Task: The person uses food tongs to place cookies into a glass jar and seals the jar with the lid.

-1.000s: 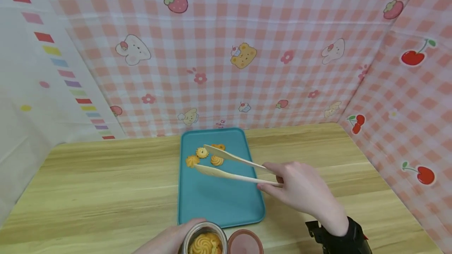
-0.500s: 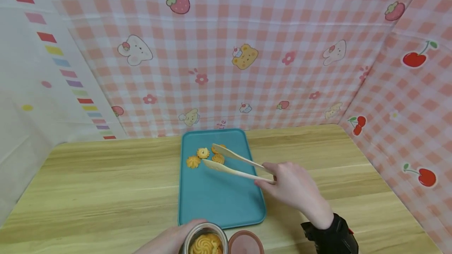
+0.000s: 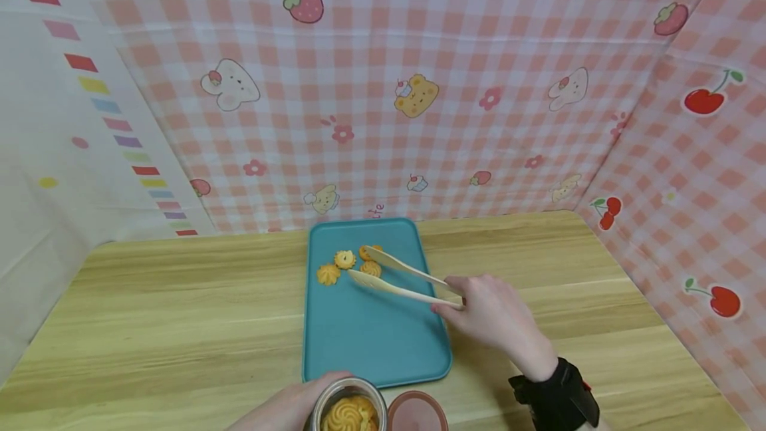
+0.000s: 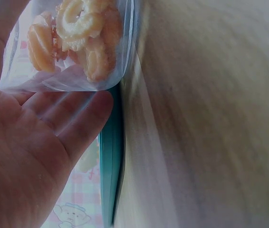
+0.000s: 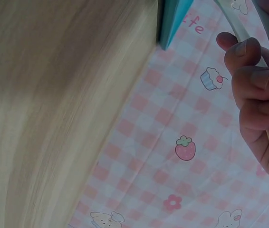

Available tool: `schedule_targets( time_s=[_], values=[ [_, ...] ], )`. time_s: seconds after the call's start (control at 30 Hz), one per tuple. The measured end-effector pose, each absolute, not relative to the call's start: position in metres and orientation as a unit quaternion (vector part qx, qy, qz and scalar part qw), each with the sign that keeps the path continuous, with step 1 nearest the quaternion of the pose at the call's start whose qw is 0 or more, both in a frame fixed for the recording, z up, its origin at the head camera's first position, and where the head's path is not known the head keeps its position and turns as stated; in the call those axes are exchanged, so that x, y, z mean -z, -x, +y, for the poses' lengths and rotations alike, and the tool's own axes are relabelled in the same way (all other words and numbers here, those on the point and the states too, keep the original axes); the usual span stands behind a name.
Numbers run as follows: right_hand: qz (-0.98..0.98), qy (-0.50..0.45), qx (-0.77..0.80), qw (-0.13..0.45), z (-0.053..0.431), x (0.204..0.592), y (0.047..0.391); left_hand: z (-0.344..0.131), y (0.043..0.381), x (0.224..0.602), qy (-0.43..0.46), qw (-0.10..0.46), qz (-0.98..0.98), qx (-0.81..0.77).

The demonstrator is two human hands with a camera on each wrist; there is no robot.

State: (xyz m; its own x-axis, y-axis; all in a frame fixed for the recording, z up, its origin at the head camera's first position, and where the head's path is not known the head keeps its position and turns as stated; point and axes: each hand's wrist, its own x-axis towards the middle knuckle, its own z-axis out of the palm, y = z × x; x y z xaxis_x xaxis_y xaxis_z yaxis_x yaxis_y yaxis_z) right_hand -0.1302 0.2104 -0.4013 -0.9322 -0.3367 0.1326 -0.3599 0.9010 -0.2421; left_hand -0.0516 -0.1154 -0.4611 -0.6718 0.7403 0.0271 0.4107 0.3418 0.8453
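In the head view my right hand (image 3: 497, 314) grips a pair of pale wooden tongs (image 3: 397, 290). The tong arms stand apart over the blue tray (image 3: 335, 344), their tips to either side of a swirl cookie (image 3: 371, 268). A ring-shaped cookie (image 3: 364, 253) lies partly hidden under the upper tip. To the left are a pale-centred cookie (image 3: 344, 259) and a fluted cookie (image 3: 328, 275). At the bottom, my left hand (image 3: 293, 404) holds a clear jar (image 4: 68, 86) with cookies (image 3: 349, 416) inside, its mouth uncovered. Fingers and thumb lie round the jar in the left wrist view.
A round reddish lid (image 3: 417, 411) lies right of the jar, near the tray's front edge. The wooden table (image 3: 179, 324) extends on both sides of the tray. Pink checked cloth (image 3: 359, 98) walls the back and right, and white cloth (image 3: 36, 218) the left.
The tongs in my right hand have shifted right across the tray, from above the left cookies to around the swirl cookie. The left hand and jar have stayed put.
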Motion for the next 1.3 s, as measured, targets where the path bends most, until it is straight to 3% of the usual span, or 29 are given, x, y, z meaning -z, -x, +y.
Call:
schedule_targets(
  time_s=[1.3],
  values=[
    [-0.962, -0.209, -0.17, 0.037, 0.22, 0.398, 0.131, -0.117, 0.052, 0.46, -0.366, 0.189, 0.792, -0.45]
  ],
)
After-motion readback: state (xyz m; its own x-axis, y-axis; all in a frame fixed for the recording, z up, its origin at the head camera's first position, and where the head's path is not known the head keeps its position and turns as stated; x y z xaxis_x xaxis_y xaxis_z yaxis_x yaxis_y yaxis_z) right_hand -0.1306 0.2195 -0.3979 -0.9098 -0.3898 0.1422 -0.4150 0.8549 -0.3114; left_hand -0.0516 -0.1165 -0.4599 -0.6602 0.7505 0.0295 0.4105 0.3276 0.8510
